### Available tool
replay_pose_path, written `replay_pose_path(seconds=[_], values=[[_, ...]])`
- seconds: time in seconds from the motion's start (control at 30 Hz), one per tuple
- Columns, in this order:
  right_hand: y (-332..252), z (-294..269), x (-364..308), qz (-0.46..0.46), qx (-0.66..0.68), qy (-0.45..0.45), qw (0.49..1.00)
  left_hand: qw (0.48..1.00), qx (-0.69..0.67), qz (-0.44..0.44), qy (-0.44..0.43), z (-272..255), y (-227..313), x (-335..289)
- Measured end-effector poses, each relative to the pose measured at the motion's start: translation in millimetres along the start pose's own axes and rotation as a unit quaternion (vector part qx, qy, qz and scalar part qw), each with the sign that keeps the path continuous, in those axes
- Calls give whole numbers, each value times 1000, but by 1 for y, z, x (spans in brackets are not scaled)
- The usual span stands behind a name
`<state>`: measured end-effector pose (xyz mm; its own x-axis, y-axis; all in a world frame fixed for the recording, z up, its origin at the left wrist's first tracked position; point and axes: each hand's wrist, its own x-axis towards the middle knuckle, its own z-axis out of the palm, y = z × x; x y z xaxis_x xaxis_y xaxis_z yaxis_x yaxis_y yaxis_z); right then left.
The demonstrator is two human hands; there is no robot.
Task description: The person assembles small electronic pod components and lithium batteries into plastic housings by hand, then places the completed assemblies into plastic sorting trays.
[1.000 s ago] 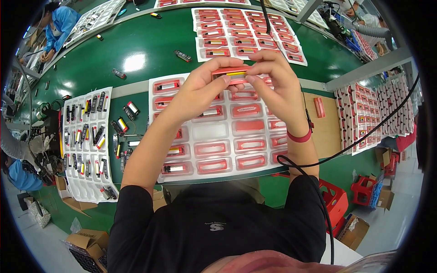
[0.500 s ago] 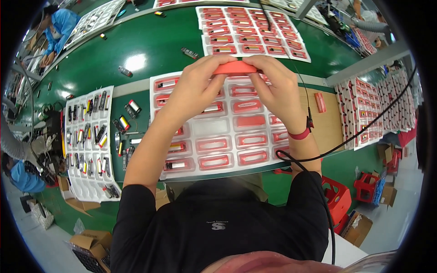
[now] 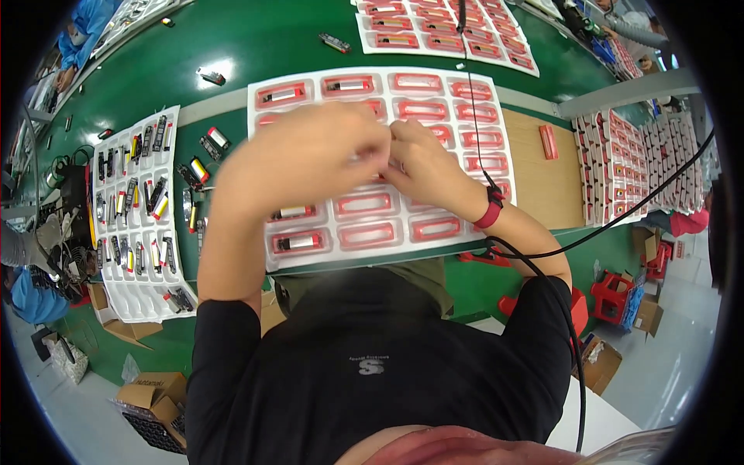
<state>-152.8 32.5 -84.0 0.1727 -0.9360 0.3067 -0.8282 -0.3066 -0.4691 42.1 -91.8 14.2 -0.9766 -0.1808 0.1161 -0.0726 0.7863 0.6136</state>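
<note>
The left hand (image 3: pixel 314 151) and right hand (image 3: pixel 426 170) are together above a white tray (image 3: pixel 382 83); whether they grip anything cannot be told. Red cases (image 3: pixel 443 134) sit in this tray, around and beneath the hands. At 9 o'clock, a second tray (image 3: pixel 139 310) holds small black parts (image 3: pixel 159 188). At 3 o'clock, one loose case (image 3: pixel 549 142) lies on a brown board (image 3: pixel 542 190).

The blurred left grip (image 3: pixel 341 143) and curled right grip (image 3: pixel 422 164) apparently touch.

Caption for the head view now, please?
Left hand, blurred, and right hand close together above a white tray of red casings.
</note>
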Motion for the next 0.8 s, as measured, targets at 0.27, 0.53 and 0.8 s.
replay_pose_path(seconds=[0.27, 0.53, 0.8], values=[[78, -11, 134, -16, -97, 112, 989, 975, 161, -86, -128, 81, -3, -19], [142, 40, 180, 29, -165, 100, 981, 980, 136, -80, -121, 71, 1, -15], [45, -78, 76, 216, 548, 66, 806, 862, -481, -107, 121, 19, -43, -7]])
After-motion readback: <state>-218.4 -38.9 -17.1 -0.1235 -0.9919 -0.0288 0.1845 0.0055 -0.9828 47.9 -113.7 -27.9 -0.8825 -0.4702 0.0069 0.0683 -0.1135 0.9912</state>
